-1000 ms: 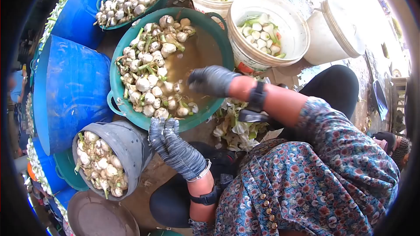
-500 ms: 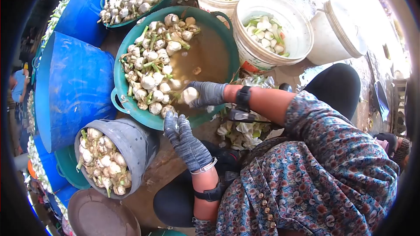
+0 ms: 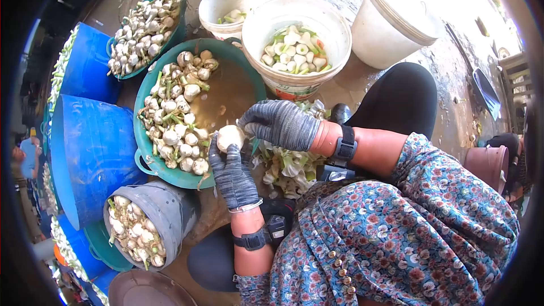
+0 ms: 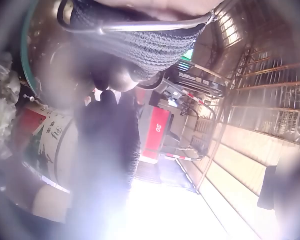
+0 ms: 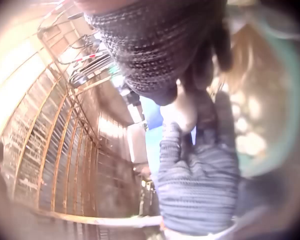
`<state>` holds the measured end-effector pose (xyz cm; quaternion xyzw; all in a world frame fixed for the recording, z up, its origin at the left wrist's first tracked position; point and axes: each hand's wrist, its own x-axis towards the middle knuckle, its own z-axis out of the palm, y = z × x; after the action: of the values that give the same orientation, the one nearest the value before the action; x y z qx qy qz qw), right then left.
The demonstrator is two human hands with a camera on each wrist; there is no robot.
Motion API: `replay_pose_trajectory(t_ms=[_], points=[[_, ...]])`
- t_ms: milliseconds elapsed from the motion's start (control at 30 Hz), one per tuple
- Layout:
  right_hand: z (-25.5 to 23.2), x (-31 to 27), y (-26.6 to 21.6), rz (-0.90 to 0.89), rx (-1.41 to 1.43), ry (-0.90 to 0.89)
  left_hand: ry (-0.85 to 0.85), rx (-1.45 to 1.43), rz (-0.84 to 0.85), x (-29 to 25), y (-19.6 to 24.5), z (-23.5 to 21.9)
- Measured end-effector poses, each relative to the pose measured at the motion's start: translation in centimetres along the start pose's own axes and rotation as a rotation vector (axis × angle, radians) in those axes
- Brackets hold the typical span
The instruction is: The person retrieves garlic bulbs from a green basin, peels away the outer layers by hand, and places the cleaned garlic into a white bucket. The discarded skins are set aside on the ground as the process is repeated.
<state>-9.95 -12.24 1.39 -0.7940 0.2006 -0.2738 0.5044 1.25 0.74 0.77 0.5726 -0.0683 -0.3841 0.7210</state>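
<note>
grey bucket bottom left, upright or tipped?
Tipped. The grey bucket lies on its side beside the green tub, mouth facing left, white bulbs filling the opening.

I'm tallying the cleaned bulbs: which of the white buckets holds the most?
The big white bucket nearest the right hand: trimmed bulbs cover its bottom. The smaller one behind holds only a few; the third lies tipped, its inside unseen.

both gloved hands, the left hand (image 3: 231, 173) and right hand (image 3: 280, 123), meet over the near rim of the green basin (image 3: 170, 174). murky open water fills its right half; bulbs (image 3: 170, 122) crowd the left. a white bucket (image 3: 294, 88) hems the far right, a grey tub (image 3: 170, 207) the near left, blue barrels (image 3: 90, 147) wall off the left.
</note>
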Motion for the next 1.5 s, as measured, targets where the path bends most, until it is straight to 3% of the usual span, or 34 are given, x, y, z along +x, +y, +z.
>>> replay_pose_trajectory(t_ms=[167,233,300,367,500,567,600,633,700,733,767,833,867,900,933,967,1033,1100,1167,1200,1333,1400,1433,1500], points=[[-1.5,-0.3,-1.5,-0.037,-0.287,0.096,-0.052,0.11,0.063,-0.4,-0.6,1.4],[-1.7,-0.3,-1.5,-0.03,-0.318,0.102,-0.083,0.163,0.076,-0.3,-0.9,1.4],[-1.9,-0.5,-1.6,-0.024,-0.415,0.051,-0.128,0.364,0.192,-0.2,-1.1,1.4],[-1.8,-0.4,-1.7,-0.008,-0.448,0.046,-0.129,0.382,0.173,-0.5,-0.9,1.5],[-1.7,0.2,-1.2,0.197,-0.284,0.074,-0.215,0.277,0.107,-0.5,-0.5,0.5],[-2.2,1.0,0.0,0.614,0.2,-0.052,-0.271,0.093,0.065,-1.1,0.2,0.9],[-2.7,0.9,0.9,0.638,0.31,-0.048,-0.263,0.089,0.041,-1.0,0.4,0.9],[-2.8,1.0,1.7,0.649,0.242,-0.016,-0.259,0.091,0.042,-0.7,0.1,0.2],[-3.6,1.2,3.0,0.62,0.003,0.004,-0.263,0.481,0.309,-0.1,-0.5,-0.7],[-4.0,1.2,3.5,0.551,-0.146,0.024,-0.28,0.008,0.058,-0.5,-0.1,-0.7],[-4.1,1.0,3.9,0.548,-0.144,0.023,-0.278,0.009,0.062,-0.6,0.3,-0.7],[-4.7,1.0,2.9,0.463,-0.43,0.071,-0.308,-0.09,-0.021,-0.9,0.7,-1.0],[-4.5,0.7,1.3,0.282,-0.468,0.184,-0.307,-0.091,-0.021,-0.9,0.6,-1.0],[-4.4,0.6,0.3,0.281,-0.467,0.182,-0.341,-0.167,-0.035,-0.8,0.6,-1.1],[-4.3,0.6,-0.4,0.002,-0.407,0.148,-0.373,-0.244,-0.049,-0.8,0.5,-1.1],[-4.1,0.6,-1.1,-0.274,-0.342,0.113,-0.372,-0.244,-0.05,-0.9,0.7,-0.7],[-3.7,0.3,-2.8,-0.394,-0.427,-0.079,-0.352,-0.007,-0.067,-1.4,1.2,0.4],[-3.0,-0.2,-2.3,-0.405,-0.401,-0.109,-0.407,0.024,-0.026,-1.2,0.3,-0.2],[-2.7,-0.6,-2.4,-0.299,-0.525,-0.14,-0.404,0.186,0.036,-0.9,-0.2,-1.1],[-2.5,-0.7,-2.5,-0.247,-0.535,-0.151,-0.414,0.16,-0.013,-1.3,0.2,-0.9],[-2.6,-1.1,-3.2,-0.162,-0.46,-0.166,-0.469,0.242,0.034,-1.3,0.5,-1.1],[-2.1,-0.9,-3.1,0.161,-0.26,-0.29,-0.505,0.694,0.171,-1.5,1.5,-1.0],[-2.0,-0.9,-3.0,0.164,-0.26,-0.288,-0.508,0.694,0.169,-1.3,1.3,-1.4],[-1.9,-0.9,-2.4,0.358,-0.161,-0.311,-0.599,0.705,0.28,-0.8,0.8,-1.7]])
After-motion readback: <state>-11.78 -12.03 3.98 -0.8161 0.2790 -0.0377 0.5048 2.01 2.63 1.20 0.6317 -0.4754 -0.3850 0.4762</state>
